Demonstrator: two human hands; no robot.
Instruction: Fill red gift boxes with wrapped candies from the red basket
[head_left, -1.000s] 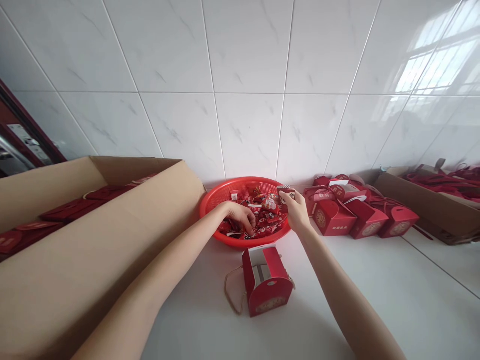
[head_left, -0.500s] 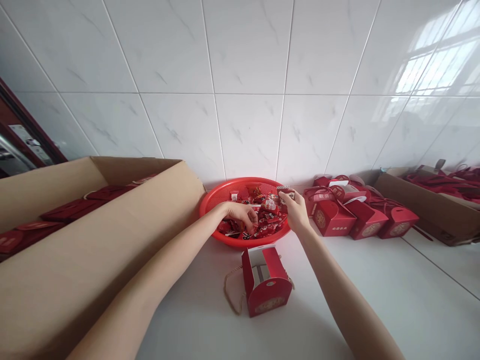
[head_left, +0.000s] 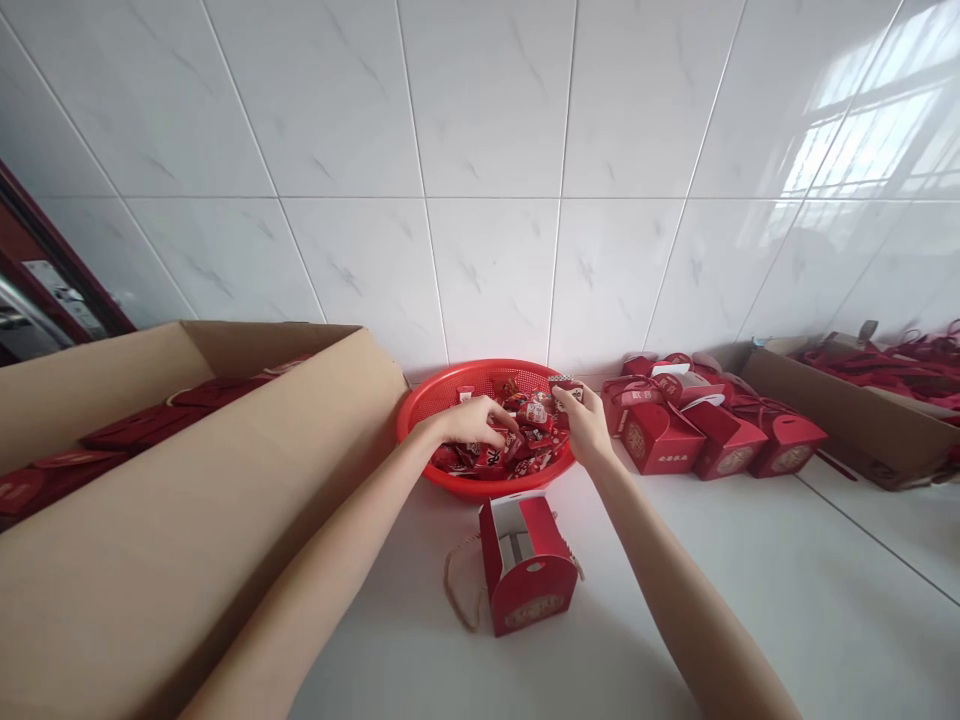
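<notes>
A red plastic basket [head_left: 411, 412] by the wall holds many small red wrapped candies [head_left: 537, 414]. My left hand [head_left: 474, 420] reaches into it from the left, fingers bent and apart over the candies. At the basket's right side my right hand [head_left: 585, 418] pinches a small dark-red packet [head_left: 568, 396] with a light checked edge and pale print. In front of the basket stands a red gift box [head_left: 534, 590] with its top open. Its twisted cord handle [head_left: 450, 580] lies out to the left.
On the left stands a large cardboard box [head_left: 247, 470] with red boxes [head_left: 135, 425] inside. Several closed red gift boxes [head_left: 660, 438] sit to the right of the basket, beside another cardboard box [head_left: 847, 420] full of red items. A tiled wall [head_left: 495, 270] rises behind the white table.
My left hand has lifted slightly and its fingers have spread more over the candies. My right hand still holds the packet at the basket's right side. The view has shifted a little.
</notes>
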